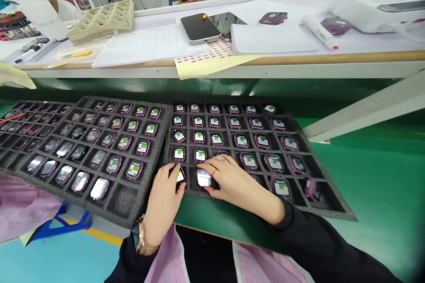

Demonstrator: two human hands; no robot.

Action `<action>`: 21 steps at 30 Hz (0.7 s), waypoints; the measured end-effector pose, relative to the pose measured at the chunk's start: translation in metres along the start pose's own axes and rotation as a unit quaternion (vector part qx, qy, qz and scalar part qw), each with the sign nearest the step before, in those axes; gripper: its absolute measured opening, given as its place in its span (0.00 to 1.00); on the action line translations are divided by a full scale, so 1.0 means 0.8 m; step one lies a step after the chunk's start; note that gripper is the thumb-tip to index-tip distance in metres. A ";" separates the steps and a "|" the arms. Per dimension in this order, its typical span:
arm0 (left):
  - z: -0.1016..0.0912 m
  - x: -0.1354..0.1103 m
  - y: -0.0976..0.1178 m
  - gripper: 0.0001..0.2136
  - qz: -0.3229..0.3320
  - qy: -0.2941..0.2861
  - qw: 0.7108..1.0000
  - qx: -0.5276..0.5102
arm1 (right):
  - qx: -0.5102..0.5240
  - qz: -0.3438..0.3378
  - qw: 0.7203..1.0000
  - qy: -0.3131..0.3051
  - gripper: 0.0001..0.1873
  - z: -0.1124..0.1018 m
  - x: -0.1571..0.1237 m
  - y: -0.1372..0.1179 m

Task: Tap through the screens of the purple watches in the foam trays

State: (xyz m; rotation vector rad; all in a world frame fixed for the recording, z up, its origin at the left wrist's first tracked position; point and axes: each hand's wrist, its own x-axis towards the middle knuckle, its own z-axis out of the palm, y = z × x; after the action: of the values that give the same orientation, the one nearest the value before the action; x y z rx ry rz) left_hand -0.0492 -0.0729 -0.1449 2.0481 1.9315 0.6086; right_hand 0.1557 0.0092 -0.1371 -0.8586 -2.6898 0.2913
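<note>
From my remote station I am pinching a square purple-rimmed watch (pixel 180 176) in the left hand (pixel 165 191) and a glossy silver-faced watch (pixel 203 177) in the right hand (pixel 227 177), at the grey foam tray's (pixel 190 177) near edge.

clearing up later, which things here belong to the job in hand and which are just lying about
Likely the job's:
left hand, touching a watch
right hand, touching another watch
foam tray beneath them
neighbouring foam tray of similar watches

Seemingly lying about, on the shelf:
phone
white marker
beige tray
</note>
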 end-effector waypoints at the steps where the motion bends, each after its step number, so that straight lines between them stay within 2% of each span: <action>1: -0.001 0.002 0.001 0.22 -0.001 -0.005 1.000 0.006 | 0.014 0.005 1.000 0.006 0.29 0.001 0.000 0.001; 7: -0.008 0.010 0.007 0.22 -0.007 -0.027 0.999 0.035 | 0.137 0.032 0.988 0.066 0.32 0.009 -0.009 0.001; 15: -0.019 0.026 0.003 0.19 0.047 -0.075 0.994 0.069 | 0.048 0.057 0.997 0.033 0.44 0.005 -0.018 0.000; 18: -0.025 0.024 0.002 0.19 0.068 -0.082 0.992 0.066 | 0.063 0.052 0.996 0.042 0.38 -0.001 -0.019 -0.003; 21: -0.025 0.010 0.002 0.28 0.083 -0.085 0.992 0.050 | 0.106 0.038 0.992 0.063 0.28 -0.003 -0.019 -0.013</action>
State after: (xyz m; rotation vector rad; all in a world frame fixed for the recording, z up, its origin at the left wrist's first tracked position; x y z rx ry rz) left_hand -0.0569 -0.0670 -0.1252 2.2573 1.7405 0.3634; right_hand 0.1625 -0.0076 -0.1356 -0.8836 -2.4600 0.5104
